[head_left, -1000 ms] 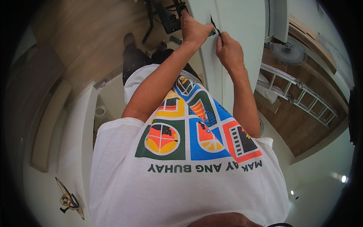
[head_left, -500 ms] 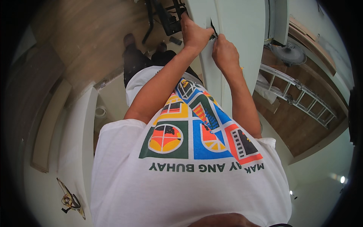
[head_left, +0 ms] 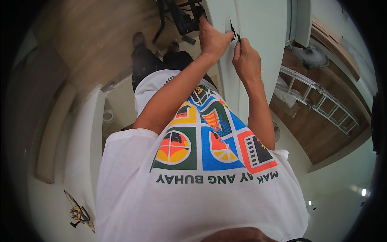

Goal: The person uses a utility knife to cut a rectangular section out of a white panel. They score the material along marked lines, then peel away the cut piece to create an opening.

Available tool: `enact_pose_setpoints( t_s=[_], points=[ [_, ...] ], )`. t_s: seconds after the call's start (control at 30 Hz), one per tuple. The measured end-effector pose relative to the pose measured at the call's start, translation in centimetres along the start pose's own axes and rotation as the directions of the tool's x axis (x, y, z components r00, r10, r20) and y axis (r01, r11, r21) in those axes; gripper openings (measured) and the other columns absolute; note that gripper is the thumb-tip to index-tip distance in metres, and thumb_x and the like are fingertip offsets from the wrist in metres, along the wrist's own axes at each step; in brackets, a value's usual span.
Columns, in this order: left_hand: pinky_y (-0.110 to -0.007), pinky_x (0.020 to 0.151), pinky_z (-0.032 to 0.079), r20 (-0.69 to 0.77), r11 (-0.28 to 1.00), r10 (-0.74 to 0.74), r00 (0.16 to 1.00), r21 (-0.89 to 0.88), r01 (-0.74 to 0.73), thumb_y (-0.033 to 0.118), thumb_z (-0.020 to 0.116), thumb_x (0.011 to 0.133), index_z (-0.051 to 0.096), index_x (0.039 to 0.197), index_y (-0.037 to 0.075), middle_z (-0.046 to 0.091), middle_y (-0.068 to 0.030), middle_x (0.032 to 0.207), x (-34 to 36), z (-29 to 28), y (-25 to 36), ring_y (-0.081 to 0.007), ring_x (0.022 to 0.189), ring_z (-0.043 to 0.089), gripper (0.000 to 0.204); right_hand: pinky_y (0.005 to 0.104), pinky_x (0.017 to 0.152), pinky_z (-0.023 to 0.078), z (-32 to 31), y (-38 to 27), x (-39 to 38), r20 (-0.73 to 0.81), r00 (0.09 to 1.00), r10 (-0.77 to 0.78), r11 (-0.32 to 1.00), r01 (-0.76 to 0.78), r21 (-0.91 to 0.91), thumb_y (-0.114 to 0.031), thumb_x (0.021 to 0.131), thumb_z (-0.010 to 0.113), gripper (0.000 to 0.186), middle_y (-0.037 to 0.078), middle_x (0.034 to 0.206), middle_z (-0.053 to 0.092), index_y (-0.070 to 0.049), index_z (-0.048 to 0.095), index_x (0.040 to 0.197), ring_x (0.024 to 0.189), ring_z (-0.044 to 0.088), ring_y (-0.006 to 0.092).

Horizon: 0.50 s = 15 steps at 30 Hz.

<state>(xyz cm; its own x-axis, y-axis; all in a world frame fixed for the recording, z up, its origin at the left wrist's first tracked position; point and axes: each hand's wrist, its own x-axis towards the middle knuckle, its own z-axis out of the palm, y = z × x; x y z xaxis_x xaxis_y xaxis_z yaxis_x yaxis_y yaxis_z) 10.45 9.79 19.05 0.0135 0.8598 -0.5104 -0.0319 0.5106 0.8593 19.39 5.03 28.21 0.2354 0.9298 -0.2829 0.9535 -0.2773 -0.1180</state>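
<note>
A thin black strip (head_left: 233,27) with pointed ends stands against a pale, smooth panel (head_left: 260,24). My right hand (head_left: 246,58) is closed, pinching the strip's lower end between thumb and fingers. Just left of it, my left hand (head_left: 214,39) lies across the panel's narrow left part, its thumb reaching the strip. The fingers of that hand wrap toward the panel's left edge, close to a black metal frame (head_left: 186,22); their tips are partly hidden. Whether the strip is a loose piece or sits in a slit, I cannot tell.
Below the black frame, a small dark block (head_left: 188,40) lies on the floor. To the right are a grey round fan (head_left: 310,57), an aluminium ladder (head_left: 318,99) and stacked boards (head_left: 334,44). Coiled cable (head_left: 78,213) hangs at lower left, near a pale wall edge (head_left: 86,133).
Both hands have shifted slightly right and down in the picture, together with the panel and surroundings. My right hand sits a little lower, and more of the black strip shows.
</note>
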Motion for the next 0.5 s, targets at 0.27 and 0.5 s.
enact_pose_setpoints(
  t_s=[0.27,0.5],
  points=[
    [-0.049,0.104,0.049,-0.009,0.999,0.028,1.0,-0.026,-0.028,0.017,0.085,0.068,0.04,0.138,-0.003,0.057,-0.0249,0.128,0.1,-0.1,0.0,-0.0428,0.121,0.059,0.086,0.0541,0.067,0.053,-0.8,0.3,-0.3,0.084,0.996,0.026,0.998,-0.022,-0.053,-0.018,0.103,0.058,0.02,0.022,0.077,0.068,-0.002,0.057,0.091,0.074,0.068,0.0448],
    [-0.05,0.105,0.048,-0.016,1.0,0.022,1.0,-0.012,-0.023,0.017,0.085,0.069,0.039,0.14,-0.002,0.055,-0.0234,0.13,-0.1,-0.1,0.1,-0.0424,0.123,0.058,0.086,0.0546,0.071,0.055,-0.8,-1.2,-0.2,0.096,0.99,0.101,0.97,-0.077,-0.229,-0.017,0.102,0.057,0.018,0.022,0.084,0.07,-0.001,0.056,0.095,0.081,0.07,0.0444]
  ],
)
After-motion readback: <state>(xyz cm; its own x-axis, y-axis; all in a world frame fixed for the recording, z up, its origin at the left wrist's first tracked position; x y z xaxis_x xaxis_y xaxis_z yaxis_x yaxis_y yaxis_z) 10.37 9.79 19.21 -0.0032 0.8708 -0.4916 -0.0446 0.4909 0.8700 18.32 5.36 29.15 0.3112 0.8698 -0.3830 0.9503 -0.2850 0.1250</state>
